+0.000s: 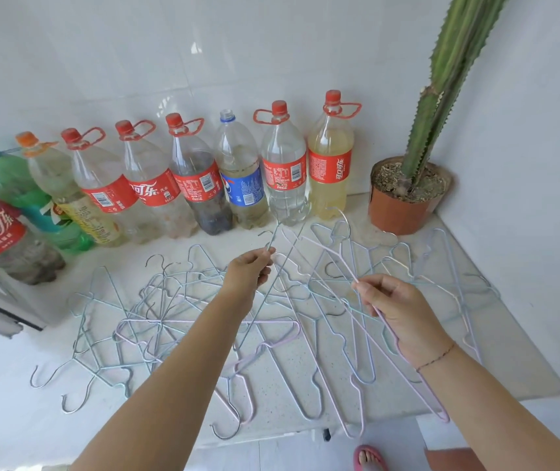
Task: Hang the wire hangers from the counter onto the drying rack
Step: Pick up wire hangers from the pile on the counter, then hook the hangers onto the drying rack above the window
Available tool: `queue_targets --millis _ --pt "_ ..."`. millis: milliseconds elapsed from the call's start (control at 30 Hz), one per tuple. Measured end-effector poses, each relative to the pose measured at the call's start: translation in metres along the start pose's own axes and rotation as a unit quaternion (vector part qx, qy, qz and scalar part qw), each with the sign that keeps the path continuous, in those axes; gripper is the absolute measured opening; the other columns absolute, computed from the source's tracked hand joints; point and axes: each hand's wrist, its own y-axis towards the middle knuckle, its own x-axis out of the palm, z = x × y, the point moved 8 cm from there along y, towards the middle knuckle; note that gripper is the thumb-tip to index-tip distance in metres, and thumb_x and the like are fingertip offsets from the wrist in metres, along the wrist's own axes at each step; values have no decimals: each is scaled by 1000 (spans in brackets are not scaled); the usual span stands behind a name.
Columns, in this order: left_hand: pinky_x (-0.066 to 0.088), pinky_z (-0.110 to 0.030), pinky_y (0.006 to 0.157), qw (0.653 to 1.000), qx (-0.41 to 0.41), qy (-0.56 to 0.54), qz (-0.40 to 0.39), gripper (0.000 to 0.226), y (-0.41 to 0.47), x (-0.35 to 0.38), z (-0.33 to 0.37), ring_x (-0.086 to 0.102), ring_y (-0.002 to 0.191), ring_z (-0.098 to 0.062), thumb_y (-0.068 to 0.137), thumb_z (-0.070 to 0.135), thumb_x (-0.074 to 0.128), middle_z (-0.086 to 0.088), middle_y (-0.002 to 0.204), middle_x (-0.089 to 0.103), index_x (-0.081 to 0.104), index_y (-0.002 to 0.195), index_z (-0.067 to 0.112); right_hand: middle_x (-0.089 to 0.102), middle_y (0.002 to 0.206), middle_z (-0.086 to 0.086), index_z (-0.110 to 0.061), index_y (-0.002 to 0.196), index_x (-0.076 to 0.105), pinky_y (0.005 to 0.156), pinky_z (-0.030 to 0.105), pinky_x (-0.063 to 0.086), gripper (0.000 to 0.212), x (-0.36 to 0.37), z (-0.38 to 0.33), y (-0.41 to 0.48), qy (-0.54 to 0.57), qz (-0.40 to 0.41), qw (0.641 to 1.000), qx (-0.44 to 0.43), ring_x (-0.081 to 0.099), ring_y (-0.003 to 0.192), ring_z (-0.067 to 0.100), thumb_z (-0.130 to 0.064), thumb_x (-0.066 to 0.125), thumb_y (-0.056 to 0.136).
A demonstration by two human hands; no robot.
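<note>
A pale counter (509,351) against a tiled wall carries a row of soda bottles (285,171) and a potted cactus (441,107) (tall, in the corner). Wire hangers (176,300) lie scattered across it. The left hand (248,273) pinches a blue hanger (258,307) near its hook; the right hand (401,311) pinches a pink hanger (333,263), both lifted above the pile.

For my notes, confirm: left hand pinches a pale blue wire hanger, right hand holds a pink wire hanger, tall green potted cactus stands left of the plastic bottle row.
One error: the head view shows the tall green potted cactus right of the plastic bottle row. Correct: left hand on pale blue wire hanger, right hand on pink wire hanger.
</note>
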Motion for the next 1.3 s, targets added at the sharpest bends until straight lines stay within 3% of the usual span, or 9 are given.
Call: queue_targets --millis 200,333,567,700,833,1000,1300 --pt "36 -15 56 999 25 -31 9 18 -40 -28 24 46 54 -5 95 10 50 1 70 57 66 87 13 51 48 -7 -11 79 67 50 13 36 10 15 -10 0 14 1 1000 -15 41 47 5 -6 61 84" --pt "40 -11 51 994 49 -76 54 17 -76 -60 33 49 49 -2 93 9 52 5 62 59 67 85 13 49 50 -4 -7 80 66 48 14 34 9 37 -17 -1 18 -35 999 -24 39 45 5 -5 59 85" --pt "38 -10 48 966 104 -127 201 15 -175 -124 42 49 46 -1 93 7 52 8 54 59 64 83 10 53 45 -7 -7 81 65 45 14 34 12 96 -29 -25 37 -166 985 -14 41 41 3 -3 56 87" --pt "39 -12 49 932 123 -150 306 11 -253 -148 29 49 49 -4 90 7 57 5 55 58 64 81 10 50 54 1 -11 76 65 48 17 34 13 126 -35 -60 20 -262 965 -15 40 46 7 -6 58 86" --pt "41 -14 50 897 144 -176 378 9 -339 -154 6 49 53 -7 89 6 57 2 59 59 65 84 9 51 47 -6 -10 77 65 46 14 36 10 150 -40 -111 5 -344 939 -17 41 43 4 -10 59 86" --pt "41 -14 50 850 158 -206 458 11 -450 -155 -34 49 58 -8 91 6 55 -2 69 56 64 87 10 51 54 -2 -10 79 65 47 13 40 8 172 -38 -196 -18 -446 895 -14 43 44 4 -14 62 85" --pt "42 -13 47 732 215 -252 595 14 -700 -149 -109 50 53 -7 91 2 53 3 59 59 65 88 8 55 52 -9 -6 86 67 45 11 37 9 199 -13 -424 -1 -653 756 44 43 44 1 -13 68 79"
